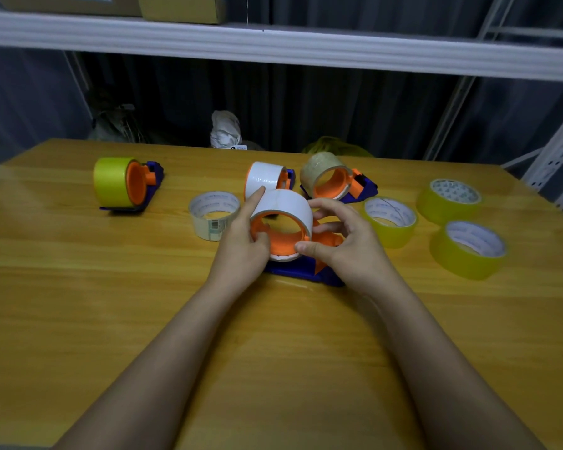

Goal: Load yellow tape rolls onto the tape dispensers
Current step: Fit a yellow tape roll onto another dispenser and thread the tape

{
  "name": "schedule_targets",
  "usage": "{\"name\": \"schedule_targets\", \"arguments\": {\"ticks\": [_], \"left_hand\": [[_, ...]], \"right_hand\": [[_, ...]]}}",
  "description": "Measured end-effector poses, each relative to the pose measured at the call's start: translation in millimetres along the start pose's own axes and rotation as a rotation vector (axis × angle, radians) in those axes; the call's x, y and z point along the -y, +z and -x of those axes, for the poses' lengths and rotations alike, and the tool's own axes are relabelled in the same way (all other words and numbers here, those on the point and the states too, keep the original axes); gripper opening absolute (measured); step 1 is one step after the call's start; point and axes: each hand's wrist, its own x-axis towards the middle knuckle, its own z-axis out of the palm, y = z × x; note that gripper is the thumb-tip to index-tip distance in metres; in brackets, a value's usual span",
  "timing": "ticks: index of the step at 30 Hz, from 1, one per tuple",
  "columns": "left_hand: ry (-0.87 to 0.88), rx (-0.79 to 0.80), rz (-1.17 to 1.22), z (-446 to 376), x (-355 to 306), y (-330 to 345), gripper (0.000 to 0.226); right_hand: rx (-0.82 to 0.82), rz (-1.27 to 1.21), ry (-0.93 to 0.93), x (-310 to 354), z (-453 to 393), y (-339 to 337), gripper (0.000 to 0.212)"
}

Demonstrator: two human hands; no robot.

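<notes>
Both hands grip the white roll (281,211) on the near dispenser (301,271): left hand (246,245) with thumb seemingly inside, right hand (342,245) pinching its rim. Three yellow rolls (389,225) lie right.

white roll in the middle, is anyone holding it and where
Yes. Both hands hold the white roll on its dispenser: left hand at its left rim, right hand pinching the lower right rim.

Nothing can be read: the clear roll (214,215) just left of the left hand (241,241) bears a barcode label too small to make out, and the yellow rolls (390,220) right of the right hand (345,241) show only blurred core print.
</notes>
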Motion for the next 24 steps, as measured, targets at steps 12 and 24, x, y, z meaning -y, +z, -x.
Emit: {"name": "schedule_targets", "arguments": {"ticks": [12,24], "left_hand": [[-0.024,-0.012,0.055,-3.2,0.0,-0.8,0.046],[0.017,-0.066,-0.067,1.6,-6.9,-5.0,0.02]], "right_hand": [[-0.034,0.017,-0.059,-0.4,0.1,-1.5,0.054],[-0.123,0.451,-0.257,-5.2,0.1,-1.4,0.034]]}}
